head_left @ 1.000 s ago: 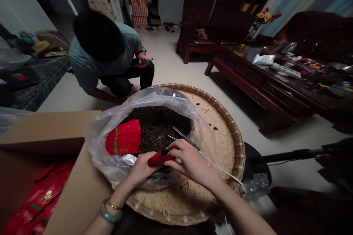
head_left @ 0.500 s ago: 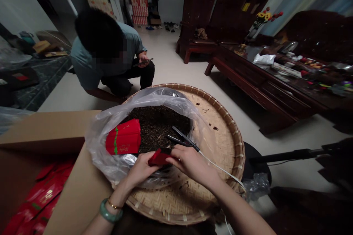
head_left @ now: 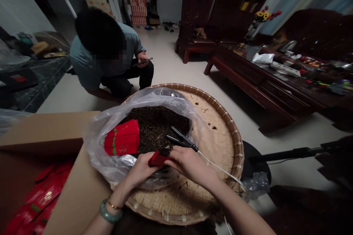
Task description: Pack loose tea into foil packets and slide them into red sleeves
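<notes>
My left hand (head_left: 143, 169) grips a small red pouch (head_left: 157, 159) by its left side, above the near edge of a clear plastic bag (head_left: 93, 136). The fingers of my right hand (head_left: 187, 163) are closed at the pouch's right end, with the thumb against it. Dark tea leaves (head_left: 164, 151) show at the pouch's top by my right fingertips. Loose dark tea (head_left: 157, 121) fills the bag. On it, at the left, lies a stack of red pouches (head_left: 122, 137). A black hair straightener (head_left: 183, 140) with a white cord rests open just beyond my right hand.
The bag sits on a round woven bamboo tray (head_left: 220, 110). At the left stands a cardboard box (head_left: 74, 183) holding red packets (head_left: 41, 198). Another person (head_left: 107, 51) crouches beyond the tray with a phone (head_left: 143, 61). A cluttered wooden table (head_left: 253, 84) is at the right.
My right fingers have shifted slightly left over the pouch's top, where dark leaves now show. My left hand keeps its hold, and the view has moved slightly.
</notes>
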Demonstrator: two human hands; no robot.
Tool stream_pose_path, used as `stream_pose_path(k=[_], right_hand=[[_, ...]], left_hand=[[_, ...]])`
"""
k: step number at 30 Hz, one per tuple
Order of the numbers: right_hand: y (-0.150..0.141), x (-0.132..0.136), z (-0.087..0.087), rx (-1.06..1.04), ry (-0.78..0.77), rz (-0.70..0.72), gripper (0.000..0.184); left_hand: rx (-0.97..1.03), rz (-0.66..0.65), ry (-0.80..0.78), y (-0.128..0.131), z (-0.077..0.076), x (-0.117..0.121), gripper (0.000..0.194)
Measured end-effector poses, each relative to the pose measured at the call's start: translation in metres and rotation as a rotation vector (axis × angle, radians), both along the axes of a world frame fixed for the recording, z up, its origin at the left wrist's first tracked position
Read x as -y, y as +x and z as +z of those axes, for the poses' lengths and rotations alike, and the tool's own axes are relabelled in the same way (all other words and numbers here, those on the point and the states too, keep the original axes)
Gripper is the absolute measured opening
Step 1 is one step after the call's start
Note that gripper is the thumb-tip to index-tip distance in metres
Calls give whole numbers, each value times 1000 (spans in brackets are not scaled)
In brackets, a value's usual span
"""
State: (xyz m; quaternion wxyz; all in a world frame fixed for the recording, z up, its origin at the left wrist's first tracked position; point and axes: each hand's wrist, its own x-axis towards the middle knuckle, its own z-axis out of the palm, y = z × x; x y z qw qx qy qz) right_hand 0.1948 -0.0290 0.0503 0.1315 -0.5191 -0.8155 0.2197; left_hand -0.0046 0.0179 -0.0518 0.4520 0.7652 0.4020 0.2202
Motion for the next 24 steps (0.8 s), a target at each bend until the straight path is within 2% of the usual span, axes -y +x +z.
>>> stream_pose_path(k=[11, 18, 24], right_hand=[[-1, -1, -5, -22, 10, 9, 21], [-1, -1, -5, -19, 61, 16, 22], [-1, -1, -6, -17, 42, 25, 23]], left_hand=[[-15, -11, 33, 0, 3, 0, 5], [-16, -17, 13, 0, 2, -1, 10], [-49, -21, 35, 0, 2, 0, 12]])
